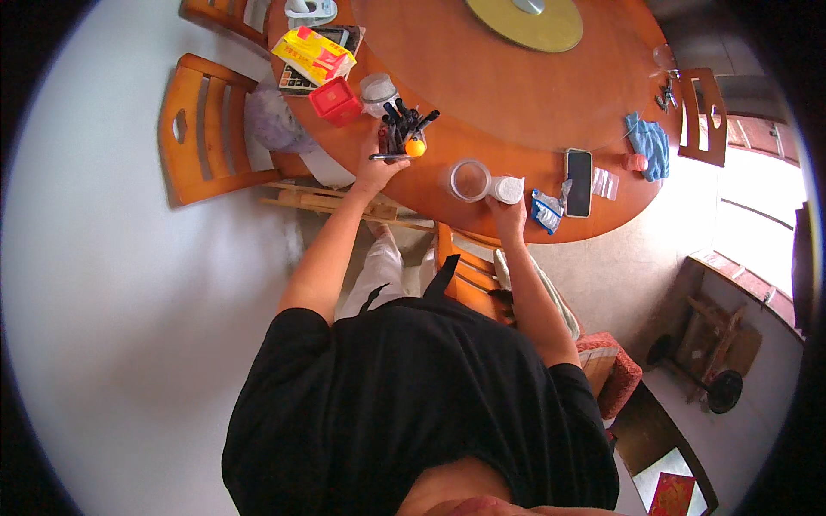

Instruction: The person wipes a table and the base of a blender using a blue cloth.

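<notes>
My left hand [379, 173] grips a pen holder [395, 156] filled with several dark pens [404, 121] and an orange round item [415, 148], at the table's near left edge. Just behind it stand a clear lidded jar [379, 94] and a red plastic container [335, 101]. My right hand [508, 216] is closed around a white container [508, 189] near the front edge. Immediately left of that container is a clear round jar [470, 180]. A torn blue and silver packet [548, 209] lies to the right of my right hand, beside a smartphone [578, 183].
Farther left on the wooden table [439, 213] are a yellow packet [314, 55], a calculator [295, 80] and a tape dispenser [311, 11]. A small plastic bag [605, 184], a pink-red jar [635, 162], a blue cloth [650, 147] and keys [666, 97] lie right. Wooden chairs [187, 129] surround it.
</notes>
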### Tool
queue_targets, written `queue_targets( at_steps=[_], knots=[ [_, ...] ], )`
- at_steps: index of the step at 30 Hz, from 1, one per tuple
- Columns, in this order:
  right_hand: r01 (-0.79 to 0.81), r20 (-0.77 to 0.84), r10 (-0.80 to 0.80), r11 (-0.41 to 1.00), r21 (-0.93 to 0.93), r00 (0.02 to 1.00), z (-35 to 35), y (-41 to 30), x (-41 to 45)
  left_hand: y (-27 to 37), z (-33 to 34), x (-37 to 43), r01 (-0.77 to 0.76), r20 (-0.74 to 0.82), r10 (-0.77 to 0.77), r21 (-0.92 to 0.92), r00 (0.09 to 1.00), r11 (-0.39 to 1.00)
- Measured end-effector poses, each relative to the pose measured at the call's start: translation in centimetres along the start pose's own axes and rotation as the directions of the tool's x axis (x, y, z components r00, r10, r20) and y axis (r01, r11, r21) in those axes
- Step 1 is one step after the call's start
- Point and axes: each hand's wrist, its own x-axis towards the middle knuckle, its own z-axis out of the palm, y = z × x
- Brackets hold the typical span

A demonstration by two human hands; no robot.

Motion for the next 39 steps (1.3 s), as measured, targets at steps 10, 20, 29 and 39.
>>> queue_targets(
  at_steps=[10,20,29,39],
  knots=[
    [0.239,0.019,-0.241,0.948,-0.209,0.970,-1.4,-0.3,-0.3,-2.1,-1.4,-1.8,-0.052,-0.051,0.076,0.367,0.996,0.929],
    [-0.011,-0.202,0.009,1.000,-0.008,0.979,-9.5,-4.9,-12.6,3.4,1.5,-11.0,0.204,0.250,-0.190,-0.033,0.950,0.978],
    [-0.055,-0.600,0.205,0.964,0.259,0.774,-0.1,-5.8,-36.4,14.7,7.7,-14.8,-0.104,0.849,0.262,-0.242,0.459,0.965],
    [-0.360,-0.595,0.537,0.843,0.399,0.598,12.7,-2.2,-52.7,15.1,10.7,-28.9,-0.096,0.948,0.140,-0.174,-0.285,0.980]
  ],
)
